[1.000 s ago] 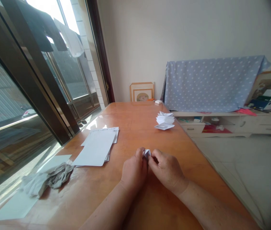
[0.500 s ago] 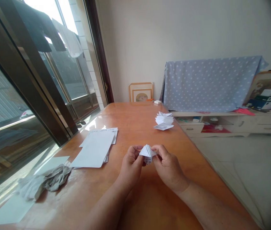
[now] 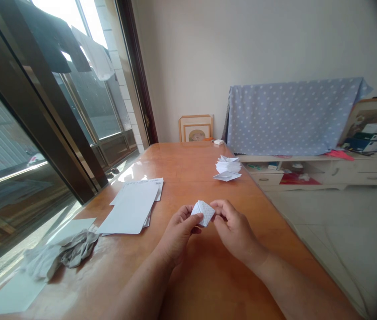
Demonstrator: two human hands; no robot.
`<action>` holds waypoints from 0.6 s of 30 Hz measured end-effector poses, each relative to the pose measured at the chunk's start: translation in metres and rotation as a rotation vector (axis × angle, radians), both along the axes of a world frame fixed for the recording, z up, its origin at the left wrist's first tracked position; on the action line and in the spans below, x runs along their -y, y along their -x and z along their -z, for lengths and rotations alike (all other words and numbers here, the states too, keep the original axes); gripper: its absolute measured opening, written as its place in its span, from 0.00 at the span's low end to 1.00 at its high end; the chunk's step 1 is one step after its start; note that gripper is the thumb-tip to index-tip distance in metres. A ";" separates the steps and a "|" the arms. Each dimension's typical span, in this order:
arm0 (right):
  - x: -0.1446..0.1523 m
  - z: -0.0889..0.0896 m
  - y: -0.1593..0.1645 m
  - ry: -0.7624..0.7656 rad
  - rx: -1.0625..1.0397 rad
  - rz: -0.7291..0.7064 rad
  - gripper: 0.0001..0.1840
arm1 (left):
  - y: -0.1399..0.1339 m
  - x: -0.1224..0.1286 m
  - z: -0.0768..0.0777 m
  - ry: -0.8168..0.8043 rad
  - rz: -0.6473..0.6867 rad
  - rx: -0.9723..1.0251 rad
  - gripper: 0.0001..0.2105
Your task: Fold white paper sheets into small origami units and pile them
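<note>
A small folded paper (image 3: 204, 213), white with lines and writing on it, is held above the table as a flat diamond. My left hand (image 3: 183, 224) grips its left side, the thumb lying across the front and the fingers behind. At the right corner of the paper, my right hand (image 3: 233, 226) has its thumb and curled fingers closed round the tip. Farther off on the table's right side stands a row of folded paper boats (image 3: 228, 169), several set close together.
The brown wooden table (image 3: 188, 155) carries a stack of paper sheets (image 3: 130, 209) on the left. Nearer are a crumpled grey cloth (image 3: 78, 249) and pale sheets (image 3: 15, 291). A small white box (image 3: 219, 142) lies at the far edge. Beyond, a low cabinet (image 3: 335, 173) stands right.
The folded paper has gone from a peaked, partly opened shape to a flat diamond. My left thumb now lies over its front, and my right hand has shifted slightly to its right corner.
</note>
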State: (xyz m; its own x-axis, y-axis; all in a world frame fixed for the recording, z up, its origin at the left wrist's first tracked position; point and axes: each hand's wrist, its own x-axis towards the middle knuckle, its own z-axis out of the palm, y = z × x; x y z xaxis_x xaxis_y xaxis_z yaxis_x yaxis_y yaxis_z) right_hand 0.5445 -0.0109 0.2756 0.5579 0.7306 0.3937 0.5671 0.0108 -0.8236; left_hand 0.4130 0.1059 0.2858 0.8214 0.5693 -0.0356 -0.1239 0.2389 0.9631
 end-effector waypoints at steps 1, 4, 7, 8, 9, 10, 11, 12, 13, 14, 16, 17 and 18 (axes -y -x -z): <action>0.000 -0.001 -0.001 -0.014 -0.110 -0.018 0.12 | 0.000 -0.001 0.001 -0.016 -0.006 -0.001 0.14; 0.000 -0.005 -0.002 -0.023 -0.372 -0.083 0.15 | 0.000 -0.002 0.001 -0.056 -0.002 -0.004 0.13; -0.001 -0.008 -0.001 0.023 -0.519 -0.148 0.19 | 0.000 -0.001 0.001 -0.068 0.003 -0.004 0.14; -0.001 -0.007 -0.001 0.034 -0.553 -0.159 0.19 | 0.000 -0.001 0.001 -0.066 0.003 -0.002 0.14; -0.002 -0.007 -0.001 0.042 -0.580 -0.164 0.19 | 0.000 -0.001 0.001 -0.060 0.004 0.001 0.14; -0.002 -0.006 -0.002 0.046 -0.599 -0.165 0.18 | -0.001 -0.001 0.001 -0.051 0.005 0.005 0.14; -0.002 -0.005 -0.002 0.047 -0.613 -0.166 0.17 | -0.001 -0.001 0.001 -0.038 0.007 0.008 0.14; -0.002 -0.004 -0.003 0.049 -0.625 -0.168 0.17 | -0.001 -0.001 0.001 -0.022 0.008 0.010 0.14; -0.002 -0.003 -0.004 0.051 -0.637 -0.173 0.17 | -0.002 -0.002 0.001 -0.007 0.009 0.009 0.14; -0.002 -0.002 -0.004 0.051 -0.648 -0.181 0.17 | -0.002 -0.002 0.001 0.006 0.009 0.008 0.14; -0.003 -0.002 -0.005 0.049 -0.658 -0.202 0.17 | -0.002 -0.003 0.001 0.015 0.009 0.006 0.14; -0.003 -0.002 -0.005 0.048 -0.657 -0.210 0.17 | -0.001 -0.003 0.001 0.016 0.009 0.005 0.14; -0.003 -0.002 -0.005 0.047 -0.654 -0.213 0.16 | -0.001 -0.003 0.000 0.019 0.011 0.004 0.14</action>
